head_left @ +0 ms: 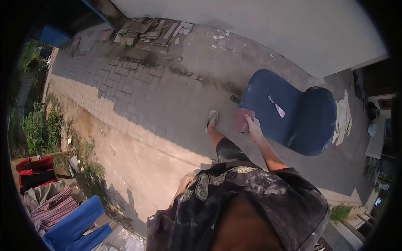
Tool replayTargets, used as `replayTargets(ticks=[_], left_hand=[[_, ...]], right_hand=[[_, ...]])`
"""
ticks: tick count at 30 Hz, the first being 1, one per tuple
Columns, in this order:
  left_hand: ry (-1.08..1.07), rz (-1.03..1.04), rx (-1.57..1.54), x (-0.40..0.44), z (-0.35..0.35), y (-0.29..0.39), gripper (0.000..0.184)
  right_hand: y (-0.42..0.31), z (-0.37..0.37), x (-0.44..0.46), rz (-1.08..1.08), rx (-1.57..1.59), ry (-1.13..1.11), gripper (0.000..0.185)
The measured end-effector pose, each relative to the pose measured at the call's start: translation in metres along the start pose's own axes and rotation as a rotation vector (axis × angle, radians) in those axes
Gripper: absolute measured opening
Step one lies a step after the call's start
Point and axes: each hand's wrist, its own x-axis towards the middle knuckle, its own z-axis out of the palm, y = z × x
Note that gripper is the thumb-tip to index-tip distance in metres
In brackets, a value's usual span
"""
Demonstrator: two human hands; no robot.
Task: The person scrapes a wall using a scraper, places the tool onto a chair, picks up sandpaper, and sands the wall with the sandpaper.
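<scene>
Head view shows one right hand [253,128] with its thumb and fingers pinched on one red pad [240,121], by the edge of one blue chair [268,85]; one scraper [280,111] lies on that chair; one left hand [187,180] is beside the shirt [268,184], its grip impossible to tell.

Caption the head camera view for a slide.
Right hand holding a flat red square by a blue chair with a scraper lying on it.
</scene>
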Motion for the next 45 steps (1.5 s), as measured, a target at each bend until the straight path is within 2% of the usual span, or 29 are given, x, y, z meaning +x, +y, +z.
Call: replayTargets(ticks=[2,3,4,5,7,8,9,12,14,15,16,18,21,22,23,25,26,28,31,33,36,38,39,41,44,45], left_hand=[[0.054,0.124,-0.319,0.009,-0.022,-0.025,0.041],[0.104,0.227,-0.457,0.055,-0.059,-0.030,0.042],[0.087,0.242,-0.432,0.077,-0.098,-0.016,0.038],[-0.002,0.169,-0.299,0.087,-0.149,0.017,0.034],[-0.201,0.082,-0.102,0.117,-0.239,0.084,0.026],[-0.422,0.055,-0.237,0.155,-0.267,0.077,0.026],[-0.477,0.065,-0.169,0.165,-0.299,0.093,0.025],[-0.615,0.099,-0.490,0.192,-0.366,0.119,0.025],[-0.588,0.077,-0.297,0.257,-0.391,0.107,0.028],[-0.577,0.137,-0.120,0.281,-0.414,0.121,0.029],[-0.643,0.132,-0.011,0.309,-0.435,0.135,0.030],[-0.738,0.164,0.250,0.364,-0.505,0.199,0.031],[-0.857,0.220,0.589,0.422,-0.565,0.275,0.029],[-0.900,0.275,0.583,0.481,-0.563,0.195,0.027],[-0.915,0.280,0.610,0.502,-0.575,0.185,0.027],[-0.923,0.255,0.658,0.547,-0.595,0.213,0.027],[-0.916,0.218,0.677,0.570,-0.604,0.235,0.027],[-0.852,0.008,0.683,0.586,-0.624,0.300,0.027],[-0.775,0.201,0.874,0.621,-0.629,0.451,0.022],[-0.633,0.110,0.542,0.669,-0.624,0.490,0.025],[-0.365,0.409,0.574,0.740,-0.598,0.553,0.028],[-0.366,0.455,0.598,0.789,-0.582,0.593,0.028],[-0.367,0.483,0.611,0.814,-0.573,0.607,0.028],[-0.420,0.550,0.618,0.877,-0.555,0.622,0.027],[-0.472,0.672,0.736,0.965,-0.524,0.642,0.027],[-0.492,0.723,0.799,0.991,-0.511,0.655,0.027]], right_hand=[[-0.036,0.016,0.058,0.004,0.261,0.021,0.039],[-0.061,0.028,0.094,0.005,0.387,0.017,0.040],[-0.081,0.037,0.126,0.036,0.488,0.000,0.039],[-0.081,0.047,0.131,0.120,0.589,0.004,0.039],[-0.127,0.069,0.161,0.110,0.468,-0.086,0.046],[-0.149,0.081,0.185,0.093,0.413,-0.093,0.047],[-0.164,0.089,0.203,0.086,0.368,-0.092,0.048],[-0.195,0.096,0.256,0.088,0.334,-0.033,0.044],[-0.208,0.084,0.302,0.082,0.343,0.145,0.043],[-0.205,0.076,0.320,0.094,0.354,0.236,0.042],[-0.201,0.067,0.337,0.048,0.490,0.333,0.041],[-0.203,0.045,0.386,-0.084,0.758,0.524,0.040],[-0.208,0.010,0.447,-0.116,0.731,0.792,0.040],[-0.213,0.003,0.460,-0.103,0.725,0.796,0.044],[-0.220,-0.001,0.471,-0.100,0.673,0.834,0.044],[-0.244,-0.015,0.495,-0.108,0.558,0.911,0.046],[-0.257,-0.021,0.511,-0.128,0.552,0.971,0.047],[-0.265,-0.037,0.550,-0.121,0.481,1.044,0.048],[-0.288,-0.079,0.633,-0.179,0.375,1.122,0.055],[-0.314,-0.103,0.687,-0.154,0.303,1.144,0.058],[-0.334,-0.139,0.779,-0.061,0.224,1.151,0.058],[-0.333,-0.174,0.841,-0.096,0.172,1.181,0.056],[-0.322,-0.194,0.875,-0.161,0.132,1.237,0.056],[-0.346,-0.220,0.899,-0.598,0.154,1.478,0.057],[-0.351,-0.265,0.942,-0.736,0.347,1.517,0.054],[-0.363,-0.260,0.958,-0.843,0.330,1.580,0.056]])
